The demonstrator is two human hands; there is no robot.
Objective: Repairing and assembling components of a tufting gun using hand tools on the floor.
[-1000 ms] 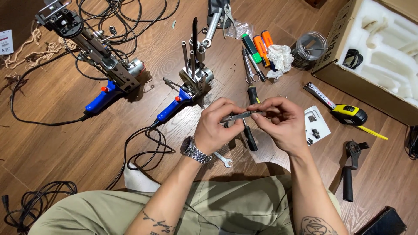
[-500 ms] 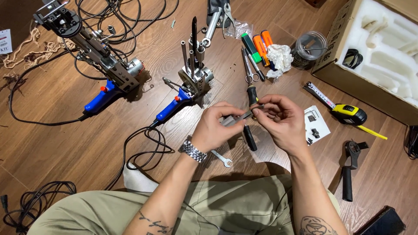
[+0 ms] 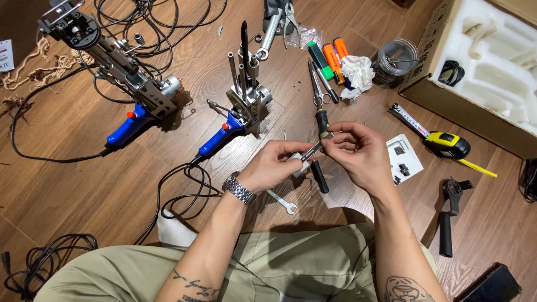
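Observation:
Both my hands meet over the wooden floor, holding a small metal part between them. My left hand, with a metal watch on its wrist, grips the part's lower end. My right hand pinches its upper end with thumb and fingers. Just beyond the fingers lies a black-handled screwdriver, and a black handle shows under the hands. A small spanner lies below my left wrist.
Two blue-handled power tools with metal frames and tangled black cables lie at left. Markers, scissors, a jar, a yellow tape measure, a leaflet, a black tool and a foam-lined box lie at right.
My hands have shifted slightly and turned the small metal part: it was level between them and now slants up to the right. Nothing else has moved.

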